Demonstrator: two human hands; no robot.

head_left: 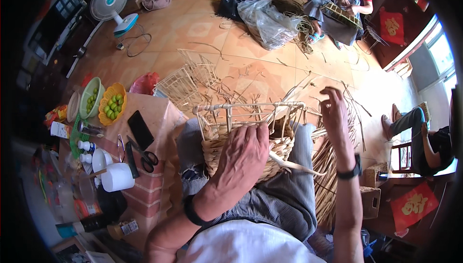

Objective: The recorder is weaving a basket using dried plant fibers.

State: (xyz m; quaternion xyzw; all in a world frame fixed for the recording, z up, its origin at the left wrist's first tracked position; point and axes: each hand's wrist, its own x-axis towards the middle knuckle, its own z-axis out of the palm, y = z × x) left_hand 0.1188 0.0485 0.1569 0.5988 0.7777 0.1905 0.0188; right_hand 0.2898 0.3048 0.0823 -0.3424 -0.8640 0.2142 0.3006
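A half-woven basket (277, 159) of pale plant strands on a wire frame rests on my lap. My left hand (246, 149) presses over its near side, fingers bent round the weave and the lower frame wire. A loose flat strand (299, 167) sticks out to the right from beneath that hand. Another pale strand (295, 91) rises over the basket's far right corner. To the right of the basket, my right hand (334, 111) is raised, its fingers loosely curved and apart, with nothing visible in them.
At left, a table (150, 159) bears black scissors (146, 158), a phone (141, 130), a white cup (117, 177) and bowls of green fruit. Bare wire frames (185, 82) stand ahead on the floor. A strand bundle (333, 171) lies at right. Two other people sit farther off.
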